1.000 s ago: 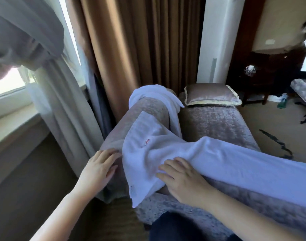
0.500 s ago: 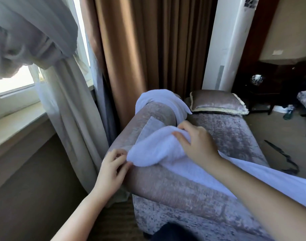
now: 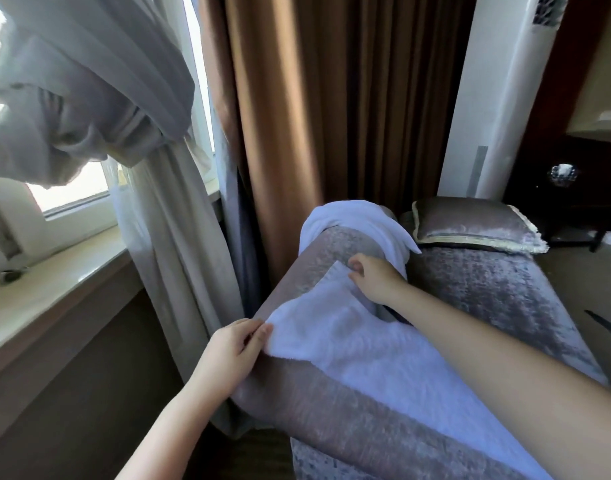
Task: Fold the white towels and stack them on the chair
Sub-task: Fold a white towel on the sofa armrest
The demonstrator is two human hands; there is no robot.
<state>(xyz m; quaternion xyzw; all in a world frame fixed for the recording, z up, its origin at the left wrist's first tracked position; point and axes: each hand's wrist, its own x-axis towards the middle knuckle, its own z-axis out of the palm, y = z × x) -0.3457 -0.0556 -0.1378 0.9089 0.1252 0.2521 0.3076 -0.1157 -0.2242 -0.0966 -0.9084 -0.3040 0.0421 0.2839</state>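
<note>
Towel (image 3: 349, 344) end flipped over; my left hand (image 3: 233, 355) and right hand (image 3: 375, 280) pinch its corners. Uneven pull could skew the fold.

The chair (image 3: 487, 299) is covered in mauve-grey crushed velvet, with a rolled arm (image 3: 332, 424) along its near side. A white towel (image 3: 349, 344) lies spread over that arm and runs off toward the lower right. A second towel (image 3: 352, 216), also white, is draped over the arm's far end. A cushion (image 3: 470, 226) with pale trim lies at the seat's far end, just beside the second towel.
</note>
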